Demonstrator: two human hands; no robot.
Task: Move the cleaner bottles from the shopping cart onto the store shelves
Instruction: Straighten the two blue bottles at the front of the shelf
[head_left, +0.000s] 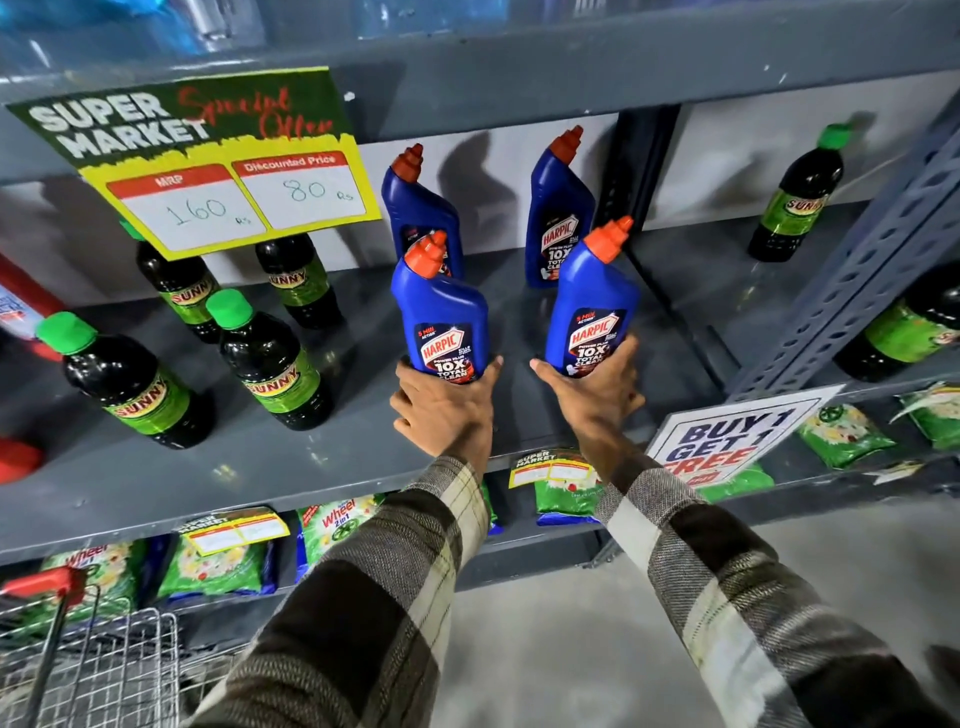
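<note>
Left hand (441, 410) grip clasps glossy blue plastic bottle (441, 322), angled orange cap; right hand (597, 395) grip clasps its twin (592, 306). Both on grey metal shelf (311, 457).

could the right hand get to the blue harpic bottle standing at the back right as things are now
Probably not yet: the right hand is gripping a front Harpic bottle that stands directly before the back right Harpic bottle, blocking the way.
</note>
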